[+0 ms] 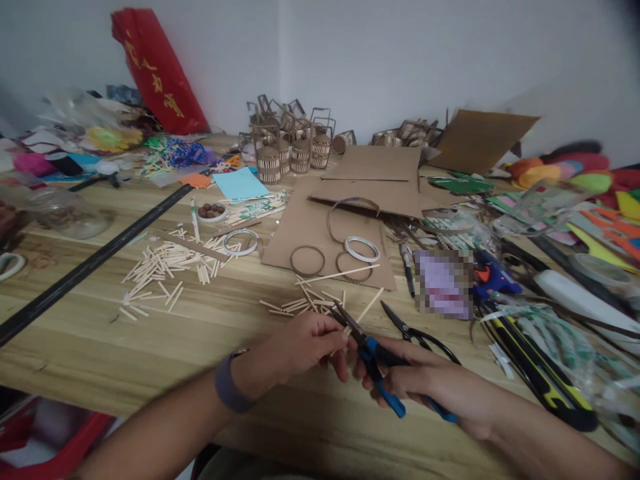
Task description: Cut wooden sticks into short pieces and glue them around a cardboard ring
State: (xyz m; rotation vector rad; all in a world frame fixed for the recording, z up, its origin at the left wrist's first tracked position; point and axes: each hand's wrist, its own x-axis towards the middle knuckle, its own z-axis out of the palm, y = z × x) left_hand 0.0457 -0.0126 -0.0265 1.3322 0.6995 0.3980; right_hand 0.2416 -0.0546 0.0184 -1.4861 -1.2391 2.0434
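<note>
My right hand (425,383) is closed round the blue handles of a pair of cutting pliers (373,353), jaws pointing up and left. My left hand (305,343) pinches a thin wooden stick at those jaws; the stick itself is mostly hidden by my fingers. A grey band sits on my left wrist. Just beyond the hands lie several cut wooden sticks (305,303) on the wooden table (175,347). Black scissors (415,330) rest right of the pliers.
A larger scatter of sticks (165,270) lies to the left. Cardboard sheets (325,227) carry rings and tape rolls (361,249). Small stick lanterns (290,150) stand at the back. Coloured foam, tools and a utility knife (540,373) crowd the right side. A red bag (157,73) leans on the wall.
</note>
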